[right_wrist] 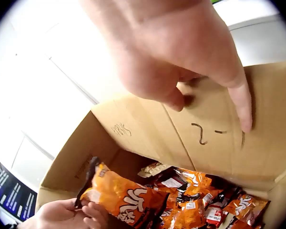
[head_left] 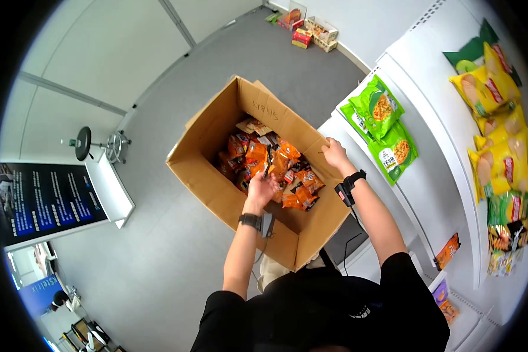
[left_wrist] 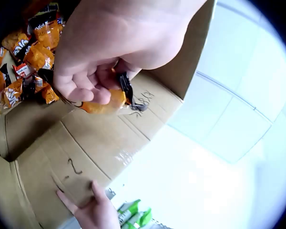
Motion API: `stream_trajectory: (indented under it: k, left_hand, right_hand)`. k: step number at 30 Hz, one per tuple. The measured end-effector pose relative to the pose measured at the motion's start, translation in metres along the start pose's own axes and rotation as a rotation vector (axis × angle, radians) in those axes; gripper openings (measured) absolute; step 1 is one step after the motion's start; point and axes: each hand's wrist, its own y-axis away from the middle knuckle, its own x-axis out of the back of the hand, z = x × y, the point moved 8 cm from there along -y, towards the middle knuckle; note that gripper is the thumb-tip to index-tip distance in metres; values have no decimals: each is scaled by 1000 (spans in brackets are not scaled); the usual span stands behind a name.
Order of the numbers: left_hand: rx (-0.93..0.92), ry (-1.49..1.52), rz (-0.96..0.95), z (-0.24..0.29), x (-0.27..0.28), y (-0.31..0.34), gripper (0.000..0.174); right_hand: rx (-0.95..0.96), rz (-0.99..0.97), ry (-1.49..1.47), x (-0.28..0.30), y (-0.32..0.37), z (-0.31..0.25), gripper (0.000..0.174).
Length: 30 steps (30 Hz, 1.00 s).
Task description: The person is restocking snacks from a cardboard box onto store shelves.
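A big cardboard box [head_left: 208, 170] with its top open stands in front of the person, holding a heap of orange and black snack bags [head_left: 296, 188]. The left hand [head_left: 263, 189] is inside the box mouth and grips one orange snack bag [right_wrist: 126, 193] by its dark crimped end, palm turned up. That bag is lifted at a tilt over the heap. At the box's right side, the right hand [head_left: 335, 154] holds the upper edge, with its thumb and a finger [right_wrist: 240, 107] lying on the inner face beside handwritten marks. Its remaining fingers are hidden.
White shelves at right carry green snack bags [head_left: 387, 132], yellow chip bags [head_left: 498, 158] and a lone orange bag [head_left: 447, 251]. Small boxes [head_left: 314, 34] lie on the floor by the far wall. A stool [head_left: 116, 145] and a dark sign board [head_left: 50, 202] stand at left.
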Motion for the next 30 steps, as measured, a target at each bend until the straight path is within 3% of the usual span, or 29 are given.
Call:
stream_trajectory:
  k: [4,5,6,7,8,9,10,12,17,20,24,25,28,30]
  left_hand:
    - [-29,72,-184,-2,-53,81,20]
    - [-26,94,-256,-4,-67,98,18]
    - [-18,116,-327,-6,-77,115,15]
    - [-9,123,-358,-9,-84,129,14]
    - [3,128,-390,-12,-90,141,12]
    - [20,133,-423,-16,-97,153,12]
    - [35,128,-448,-20,-103,164,12]
    - [67,121,-504,-30,-116,184,13]
    - [156,87,-605,-56,-130,225,15]
    - [251,-135,-628,-77,-127,244,17]
    - [246,-723,-537,-94,-95,242,25]
    - [207,-865,-444,-94,-89,243,21]
    - [59,-1168,-440,-92,-95,249,21]
    - [101,-1157,-477,-102,-101,254,25]
  right_hand:
    - [132,367,-124,33,61,-44,43]
    - [149,364,-302,34,78,-49,45]
    - [20,106,-609,18,89,-46,51]
    - [-135,-8,-1000,21,124,-67,47]
    - [-320,-254,-1202,10,153,-80,60]
    - [-348,-529,-1326,-6,170,-89,71]
    - [-335,-683,-1500,-15,187,-102,67]
    - [-268,-748,-1585,-10,212,-117,60]
    - [-143,-646,-1728,14,244,-120,48]
    - [-139,-567,-1769,25,260,-105,41]
    - [-137,-439,-1756,39,277,-71,36]
    - [-182,-386,-1779,42,284,-63,33]
    - [-199,-345,-1707,45,295,-31,30]
    - [-177,-296,-1636,52,305,-14,29]
